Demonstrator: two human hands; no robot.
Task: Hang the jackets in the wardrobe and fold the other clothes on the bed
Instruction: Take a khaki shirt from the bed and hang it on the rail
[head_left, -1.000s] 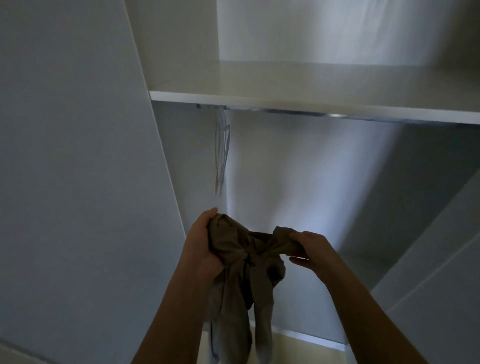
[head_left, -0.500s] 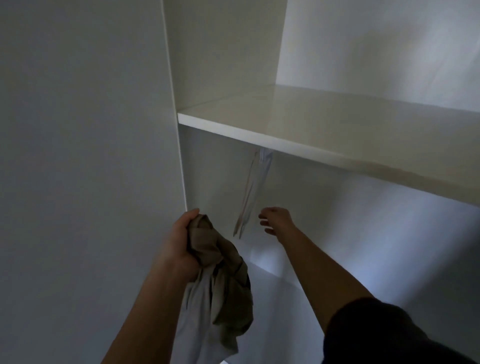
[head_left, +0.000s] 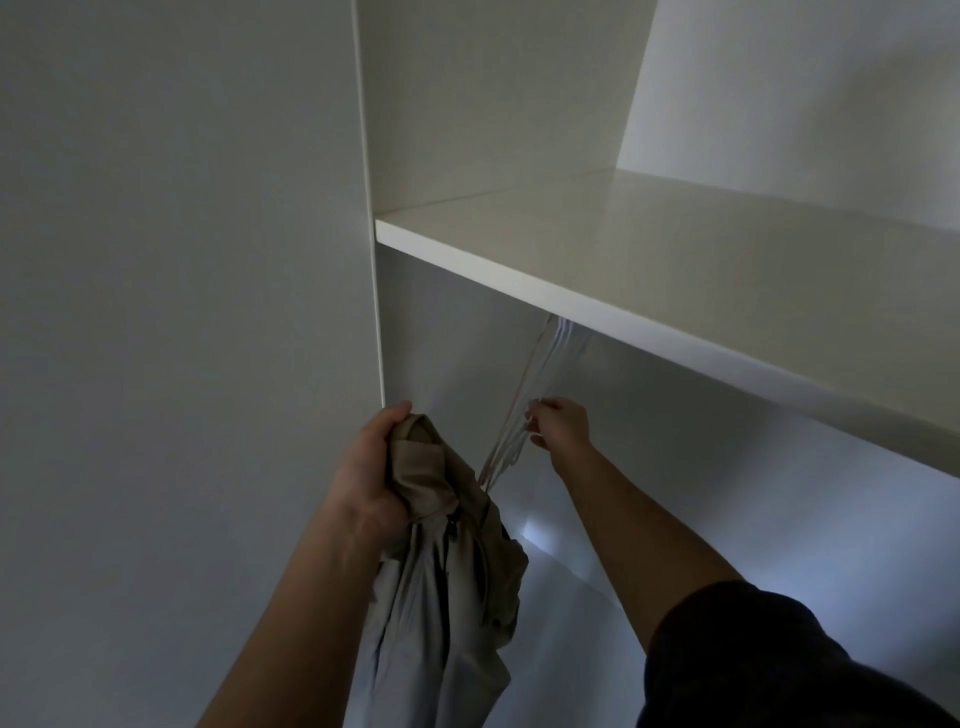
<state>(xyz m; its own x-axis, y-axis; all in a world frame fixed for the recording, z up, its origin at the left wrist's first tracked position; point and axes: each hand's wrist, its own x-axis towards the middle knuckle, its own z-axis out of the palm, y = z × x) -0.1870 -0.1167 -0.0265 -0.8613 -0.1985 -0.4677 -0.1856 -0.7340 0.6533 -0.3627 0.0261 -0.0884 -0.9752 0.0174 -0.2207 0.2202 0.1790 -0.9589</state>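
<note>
A second ago both hands were bunched in the tan jacket (head_left: 447, 561). Half a second ago the right hand (head_left: 561, 423) had let go and was stretching toward the clear hangers (head_left: 543, 364), just short of them. Now it has reached them, thumb above and fingers curled in from below, closed on the near edge of the bundle about halfway down its length. The view has also swung in closer to the left side of the wardrobe (head_left: 493, 104), so the white shelf (head_left: 675, 270) fills more of the upper right.

The left hand (head_left: 371, 467) has kept its place, low and left of the hangers, near the front edge of the wardrobe's left panel. It is a tight fist, thumb on top, clamped on the crumpled upper part of the jacket. The rest of the jacket hangs straight down from that fist in loose folds, tan outside with paler lining showing, and runs out of view at the bottom. It is on no hanger.

The right arm is stretched out long and straight, bare from the wrist to a dark sleeve (head_left: 753, 654) at the upper arm, reaching up and far into the space under the shelf. The hangers drop from beneath the shelf's front edge and slant down toward the left. Their lower tips end just beside the jacket, and I cannot tell whether they touch it.
</note>
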